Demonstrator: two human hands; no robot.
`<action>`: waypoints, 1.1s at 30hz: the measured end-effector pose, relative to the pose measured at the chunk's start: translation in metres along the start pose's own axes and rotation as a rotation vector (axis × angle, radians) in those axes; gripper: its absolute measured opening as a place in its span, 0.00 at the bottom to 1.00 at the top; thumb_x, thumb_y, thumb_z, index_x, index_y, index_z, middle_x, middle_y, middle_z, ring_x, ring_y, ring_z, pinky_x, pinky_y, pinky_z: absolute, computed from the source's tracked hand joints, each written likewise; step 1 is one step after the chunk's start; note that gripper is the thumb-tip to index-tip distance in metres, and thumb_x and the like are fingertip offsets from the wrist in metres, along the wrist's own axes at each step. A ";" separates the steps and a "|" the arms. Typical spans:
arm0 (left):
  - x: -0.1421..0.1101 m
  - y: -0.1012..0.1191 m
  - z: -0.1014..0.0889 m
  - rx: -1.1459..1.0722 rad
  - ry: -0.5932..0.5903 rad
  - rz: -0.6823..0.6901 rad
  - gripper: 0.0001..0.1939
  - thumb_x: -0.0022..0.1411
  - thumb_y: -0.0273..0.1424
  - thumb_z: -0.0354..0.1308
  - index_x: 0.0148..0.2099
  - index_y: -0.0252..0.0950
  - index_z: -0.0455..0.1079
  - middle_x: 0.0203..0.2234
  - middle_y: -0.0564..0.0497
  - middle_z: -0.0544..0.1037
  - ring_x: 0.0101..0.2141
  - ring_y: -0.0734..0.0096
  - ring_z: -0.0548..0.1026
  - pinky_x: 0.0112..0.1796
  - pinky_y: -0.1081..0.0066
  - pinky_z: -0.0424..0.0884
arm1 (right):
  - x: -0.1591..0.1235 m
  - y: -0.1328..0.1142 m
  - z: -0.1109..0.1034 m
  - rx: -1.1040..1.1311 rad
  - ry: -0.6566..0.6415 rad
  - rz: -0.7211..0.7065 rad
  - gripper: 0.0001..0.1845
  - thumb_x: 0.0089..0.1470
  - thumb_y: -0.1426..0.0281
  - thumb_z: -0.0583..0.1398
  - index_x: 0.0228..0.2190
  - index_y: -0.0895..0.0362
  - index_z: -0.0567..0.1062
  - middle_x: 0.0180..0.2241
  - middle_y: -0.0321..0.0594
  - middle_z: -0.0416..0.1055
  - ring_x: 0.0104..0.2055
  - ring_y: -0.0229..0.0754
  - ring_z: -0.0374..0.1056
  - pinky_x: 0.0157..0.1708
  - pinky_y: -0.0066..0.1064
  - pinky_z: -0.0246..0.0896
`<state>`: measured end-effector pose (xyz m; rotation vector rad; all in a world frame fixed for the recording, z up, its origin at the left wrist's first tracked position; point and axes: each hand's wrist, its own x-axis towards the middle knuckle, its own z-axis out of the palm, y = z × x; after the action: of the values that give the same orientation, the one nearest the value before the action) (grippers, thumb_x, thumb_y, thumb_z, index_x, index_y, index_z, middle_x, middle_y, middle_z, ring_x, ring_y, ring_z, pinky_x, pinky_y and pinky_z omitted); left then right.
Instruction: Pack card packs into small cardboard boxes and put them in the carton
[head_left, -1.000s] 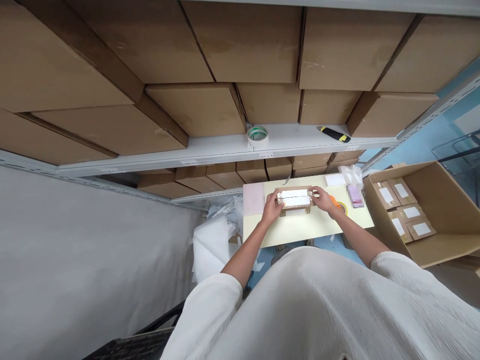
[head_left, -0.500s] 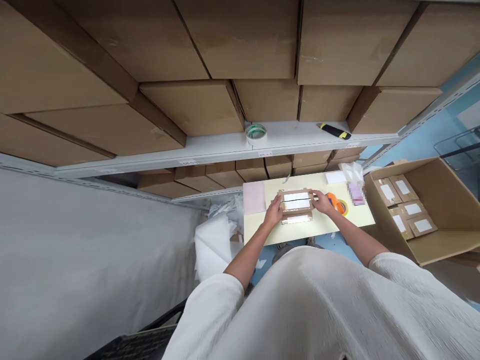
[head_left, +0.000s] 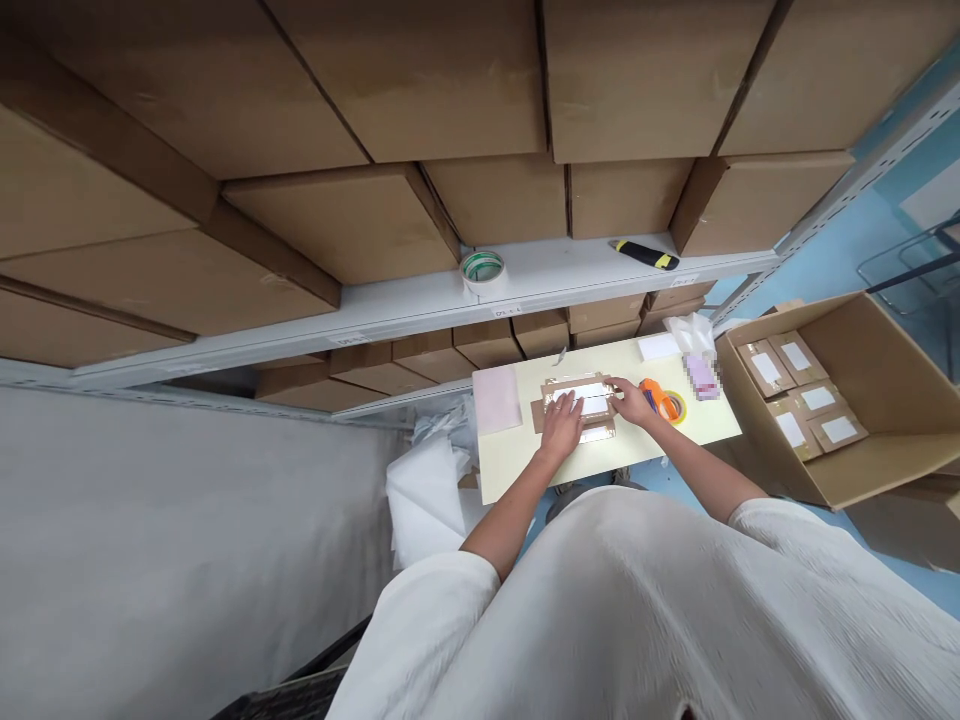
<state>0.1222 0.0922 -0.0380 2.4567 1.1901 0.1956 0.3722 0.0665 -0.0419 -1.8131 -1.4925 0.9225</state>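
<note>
A small flat cardboard box (head_left: pixel 574 384) lies on the pale yellow table, with shiny clear tape on its edges. On its top is a white patch (head_left: pixel 598 403) crossed by a thin dark line. My left hand (head_left: pixel 562 425) rests flat on the left part of the box, its fingers spread over the white patch. At the box's right edge, my right hand (head_left: pixel 630 400) grips with bent fingers; the fingertips are small in view. Partly under the near side, a second cardboard piece with a white label (head_left: pixel 598 433) shows. An orange tape dispenser (head_left: pixel 656 398) sits just right of my right hand.
The table (head_left: pixel 517 465) also bears a pink sheet (head_left: pixel 497 400), a white card stack (head_left: pixel 658 346) and a yellow tape roll (head_left: pixel 677 407). A large open carton (head_left: pixel 892 380) holds several labelled boxes. On the shelf (head_left: pixel 555 270) lie a tape roll (head_left: pixel 484 272) and a utility knife (head_left: pixel 645 254).
My left hand has gone from gripping the box's left edge to lying flat on its top. My right hand stays at the right edge. The whole view has shifted slightly.
</note>
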 end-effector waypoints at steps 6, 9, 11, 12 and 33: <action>-0.001 0.001 0.002 0.080 -0.002 -0.014 0.27 0.79 0.33 0.47 0.74 0.37 0.69 0.75 0.39 0.66 0.73 0.45 0.65 0.73 0.45 0.59 | -0.028 0.024 -0.025 -0.140 0.113 0.136 0.23 0.68 0.62 0.59 0.61 0.54 0.76 0.61 0.53 0.76 0.56 0.53 0.75 0.58 0.47 0.72; -0.001 0.000 0.001 0.083 -0.011 -0.016 0.27 0.79 0.34 0.48 0.74 0.38 0.69 0.76 0.40 0.65 0.73 0.44 0.65 0.73 0.45 0.59 | -0.046 0.049 -0.042 -0.369 0.146 0.318 0.20 0.68 0.60 0.60 0.55 0.57 0.78 0.54 0.54 0.78 0.57 0.57 0.73 0.56 0.44 0.68; 0.000 -0.001 0.000 0.084 -0.024 -0.021 0.27 0.79 0.34 0.48 0.74 0.37 0.69 0.76 0.40 0.65 0.73 0.44 0.64 0.72 0.45 0.60 | -0.053 0.063 -0.049 -0.475 0.109 0.424 0.19 0.66 0.58 0.62 0.51 0.56 0.78 0.52 0.53 0.78 0.57 0.57 0.72 0.53 0.41 0.66; 0.001 -0.001 0.000 0.084 -0.031 -0.024 0.27 0.79 0.35 0.47 0.74 0.37 0.69 0.76 0.40 0.65 0.74 0.44 0.64 0.72 0.45 0.61 | -0.056 0.068 -0.051 -0.500 0.084 0.464 0.19 0.66 0.56 0.63 0.50 0.56 0.78 0.51 0.52 0.79 0.56 0.57 0.72 0.52 0.41 0.66; 0.005 0.002 -0.007 -0.019 -0.043 -0.083 0.26 0.77 0.36 0.52 0.72 0.41 0.71 0.75 0.41 0.67 0.72 0.44 0.65 0.71 0.45 0.61 | -0.039 0.042 -0.105 -0.212 -0.047 0.293 0.19 0.64 0.57 0.62 0.50 0.54 0.81 0.45 0.48 0.83 0.52 0.61 0.77 0.55 0.50 0.69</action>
<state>0.1246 0.0966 -0.0314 2.3780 1.2624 0.1287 0.4769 0.0179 -0.0109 -2.2220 -1.4203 0.9792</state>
